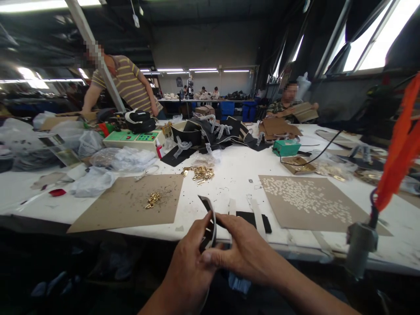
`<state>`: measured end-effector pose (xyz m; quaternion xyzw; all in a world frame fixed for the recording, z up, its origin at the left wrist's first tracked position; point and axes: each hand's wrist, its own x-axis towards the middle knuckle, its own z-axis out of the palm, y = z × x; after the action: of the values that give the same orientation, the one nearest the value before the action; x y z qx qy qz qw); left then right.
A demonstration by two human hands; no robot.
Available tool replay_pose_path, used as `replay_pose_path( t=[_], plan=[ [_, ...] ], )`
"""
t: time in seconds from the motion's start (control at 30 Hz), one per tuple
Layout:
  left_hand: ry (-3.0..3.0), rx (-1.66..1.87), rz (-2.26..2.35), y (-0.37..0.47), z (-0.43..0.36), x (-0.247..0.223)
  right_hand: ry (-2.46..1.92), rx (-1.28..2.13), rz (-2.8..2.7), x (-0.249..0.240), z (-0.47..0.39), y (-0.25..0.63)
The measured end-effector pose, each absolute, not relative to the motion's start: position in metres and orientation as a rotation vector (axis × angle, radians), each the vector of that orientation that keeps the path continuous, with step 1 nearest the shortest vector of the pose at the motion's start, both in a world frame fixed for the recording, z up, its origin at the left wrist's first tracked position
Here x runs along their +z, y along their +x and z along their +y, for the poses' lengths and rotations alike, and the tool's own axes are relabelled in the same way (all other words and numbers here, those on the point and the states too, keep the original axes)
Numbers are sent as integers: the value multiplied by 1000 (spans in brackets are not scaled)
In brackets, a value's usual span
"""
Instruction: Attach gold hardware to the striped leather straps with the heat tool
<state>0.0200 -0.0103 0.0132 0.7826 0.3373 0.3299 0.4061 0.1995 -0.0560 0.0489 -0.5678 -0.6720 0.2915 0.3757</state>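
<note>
Both my hands hold a thin black piece with a pale edge (210, 218), bent and seen nearly edge-on, in front of the table's near edge. My left hand (188, 258) is closed around its left side. From the right, my right hand (244, 247) grips it between thumb and fingers. What the piece is made of I cannot tell. Just beyond the hands lie a black flat piece (267, 223) and pale strips (258, 214) on the white table (226, 183). Gold metal fittings (202, 173) lie in a heap farther back.
A cardboard sheet (108, 203) with gold fittings (153, 200) lies left; another sheet (285, 214) bears many small pale pieces (305, 197). Black panels (210, 131), a green-panelled machine (134, 139) and a green box (286, 148) stand behind. An orange ribbon (398, 148) hangs right. Two people work across the table.
</note>
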Motion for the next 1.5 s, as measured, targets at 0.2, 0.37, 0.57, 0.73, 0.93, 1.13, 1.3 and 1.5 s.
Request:
replay_pose_path(
  t=[0.2, 0.37, 0.57, 0.73, 0.93, 1.13, 1.3, 1.5],
  plan=[
    [2151, 749, 766, 42, -25, 12, -1223, 1221, -1149, 3, -64, 220],
    [2051, 1003, 881, 44, -9, -16, -1435, 1274, -576, -49, -80, 250],
    [1386, 907, 1042, 49, -3, -63, -1272, 1396, -223, -75, -105, 254],
    [1216, 557, 827, 62, -19, -81, -1188, 1553, -329, -87, -122, 251],
    [1339, 529, 903, 81, -2, -81, -1315, 1570, -731, -69, -103, 278],
    [1620, 531, 1022, 109, 52, -66, -1906, 770, -1189, -50, -40, 288],
    [1762, 491, 1137, 122, 78, -71, -2026, 557, -1317, -65, -18, 291],
    [1851, 467, 1217, 129, 83, -77, -2122, 558, -1374, -69, -10, 295]
  ],
)
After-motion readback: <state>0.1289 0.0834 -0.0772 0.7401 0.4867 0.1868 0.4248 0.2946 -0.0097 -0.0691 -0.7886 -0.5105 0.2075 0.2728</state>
